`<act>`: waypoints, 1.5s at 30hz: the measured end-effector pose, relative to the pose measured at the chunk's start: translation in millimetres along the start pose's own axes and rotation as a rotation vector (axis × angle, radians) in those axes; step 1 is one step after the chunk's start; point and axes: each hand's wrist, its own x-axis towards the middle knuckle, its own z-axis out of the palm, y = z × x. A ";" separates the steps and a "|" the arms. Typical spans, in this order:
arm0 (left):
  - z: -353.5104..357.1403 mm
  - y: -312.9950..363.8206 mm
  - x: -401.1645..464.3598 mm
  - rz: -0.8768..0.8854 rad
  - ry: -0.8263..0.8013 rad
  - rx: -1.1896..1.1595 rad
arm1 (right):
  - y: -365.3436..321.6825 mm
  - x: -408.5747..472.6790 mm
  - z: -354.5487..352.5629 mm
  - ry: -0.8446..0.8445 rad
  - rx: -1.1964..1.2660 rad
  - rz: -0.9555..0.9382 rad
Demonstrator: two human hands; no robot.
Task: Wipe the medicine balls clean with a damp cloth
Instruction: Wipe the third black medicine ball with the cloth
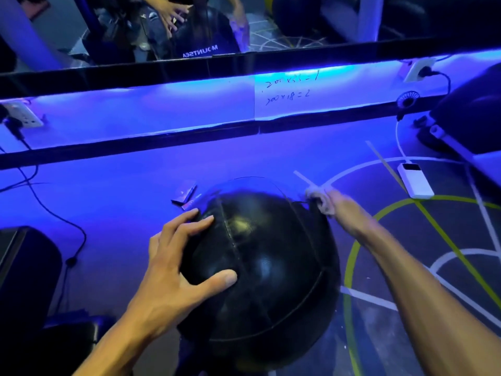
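Observation:
A large black medicine ball with stitched seams sits on the floor in front of me. My left hand rests spread on its left side, fingers and thumb pressing the surface. My right hand, blurred by motion, grips a small pale cloth at the ball's upper right edge, against the far side.
A mirror wall with a blue light strip runs across the back. A white power bank and cable lie at right, a small dark packet beyond the ball, black cords at left, dark bags at both sides.

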 end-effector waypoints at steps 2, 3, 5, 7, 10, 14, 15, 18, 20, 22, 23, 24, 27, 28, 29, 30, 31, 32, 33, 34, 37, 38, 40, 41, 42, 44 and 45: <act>-12.2 -4.7 9.1 -0.060 0.037 -0.142 | 28.5 -18.2 5.4 0.088 0.105 0.154; -18.5 -10.3 15.1 -0.111 0.098 -0.233 | 39.4 -28.8 9.8 0.118 0.149 0.212; -30.2 -33.6 29.8 -0.266 0.226 -0.307 | 55.9 -47.7 20.9 0.139 0.265 0.332; -31.8 -50.4 37.3 -0.458 0.126 -0.315 | 63.3 -60.3 33.7 0.118 0.487 0.408; -22.0 -61.0 32.4 -0.739 -0.206 -0.483 | 56.0 -65.3 47.0 0.064 0.737 0.411; -25.8 -58.4 26.3 -0.750 -0.193 -0.557 | 51.5 -61.0 53.7 0.109 0.751 0.382; -25.8 -55.1 24.7 -0.718 -0.187 -0.588 | 48.4 -59.0 53.8 0.119 0.791 0.336; -30.4 -48.4 19.0 -0.561 -0.094 -0.752 | 35.6 -51.4 49.1 0.179 0.991 0.221; -44.0 -51.9 25.4 -0.395 -0.086 -0.769 | 32.9 -41.6 40.4 0.243 0.977 0.163; -58.7 -62.7 44.7 -0.294 -0.082 -0.649 | 27.8 -36.3 27.6 0.249 0.856 0.070; -65.3 -69.0 54.9 -0.271 -0.022 -0.597 | 24.8 -36.1 21.4 0.236 0.740 0.008; -67.9 -71.4 64.2 -0.287 0.027 -0.538 | 21.7 -36.7 17.7 0.233 0.602 -0.036; -51.1 -55.2 72.3 -0.369 0.022 -0.402 | 1.9 -51.1 12.9 0.255 0.187 -0.125; -42.9 -46.9 72.0 -0.367 0.045 -0.353 | -0.3 -56.1 12.3 0.267 0.049 -0.128; -40.2 -39.7 67.7 -0.307 0.063 -0.289 | -0.8 -61.4 10.9 0.287 -0.105 -0.109; -35.9 -31.5 65.8 -0.226 0.079 -0.225 | 1.5 -65.7 7.1 0.304 -0.266 -0.089; -32.6 -23.5 68.9 -0.155 0.073 -0.160 | 0.8 -69.9 2.3 0.320 -0.396 -0.083; -28.5 -18.3 72.8 -0.086 0.048 -0.089 | 1.0 -71.8 -5.1 0.296 -0.479 -0.084; -25.3 -16.2 77.5 -0.033 0.010 -0.045 | -2.9 -76.5 -15.0 0.254 -0.502 -0.067; -22.0 -15.3 80.5 0.003 -0.016 -0.040 | -5.5 -79.4 -24.6 0.214 -0.466 -0.029; -19.1 -20.1 87.2 0.006 -0.017 -0.075 | -0.6 -79.5 -46.1 0.255 -0.489 0.014; -19.1 -19.7 89.9 -0.002 -0.018 -0.072 | 3.7 -77.1 -46.8 0.313 -0.470 0.013; -18.5 -17.1 93.2 -0.010 -0.018 -0.072 | 5.5 -73.3 -37.1 0.402 -0.152 0.006; -17.8 -16.3 94.2 -0.007 -0.018 -0.074 | 3.8 -71.6 -29.7 0.426 0.095 0.019; -17.0 -16.0 94.8 -0.003 -0.015 -0.073 | 2.3 -68.6 -24.4 0.466 0.327 0.037; -17.0 -14.6 94.5 -0.010 -0.003 -0.069 | -6.1 -61.9 -21.1 0.586 0.646 0.056; -17.7 -15.1 94.7 -0.021 0.002 -0.067 | -14.7 -60.3 -21.2 0.634 0.776 0.032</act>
